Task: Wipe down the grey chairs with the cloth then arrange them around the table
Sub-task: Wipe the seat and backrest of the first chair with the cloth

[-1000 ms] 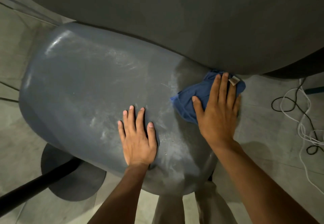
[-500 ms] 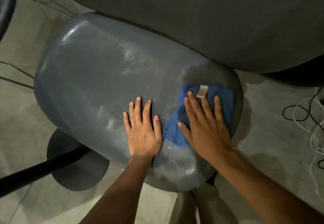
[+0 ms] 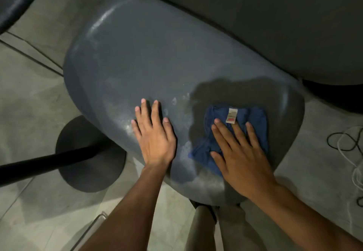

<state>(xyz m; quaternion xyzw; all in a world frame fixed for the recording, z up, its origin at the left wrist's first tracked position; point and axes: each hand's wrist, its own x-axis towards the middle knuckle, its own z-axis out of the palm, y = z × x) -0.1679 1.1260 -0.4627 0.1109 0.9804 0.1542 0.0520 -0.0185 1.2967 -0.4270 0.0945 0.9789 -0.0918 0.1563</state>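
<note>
Head view, looking down: smooth rounded grey plastic chair seat (image 3: 157, 70) filling the middle, streaked with pale smears near the front edge. Right hand (image 3: 241, 152) laid flat, fingers straight and spread, pressing a crumpled dark blue cloth with a small white-and-red label (image 3: 255, 117) onto the right-hand end of the seat. Left hand (image 3: 155, 133) flat too, fingers straight and close together, holding nothing, braced on the seat just beside the cloth. Round dark disc base (image 3: 90, 156) on the pale tiled floor (image 3: 29, 113) below the seat's left side, a black pole (image 3: 49, 162) slanting across it. Large dark grey curved surface (image 3: 275, 25) above, possibly the table or another chair; too dim to tell. Loose black and white cables (image 3: 349, 142) on the floor at far right. Judged step: wiping, with arranging not yet begun. Next move calls for steady downward pressure and a sweep leftward across the smeared patches, left hand steadying the seat.
</note>
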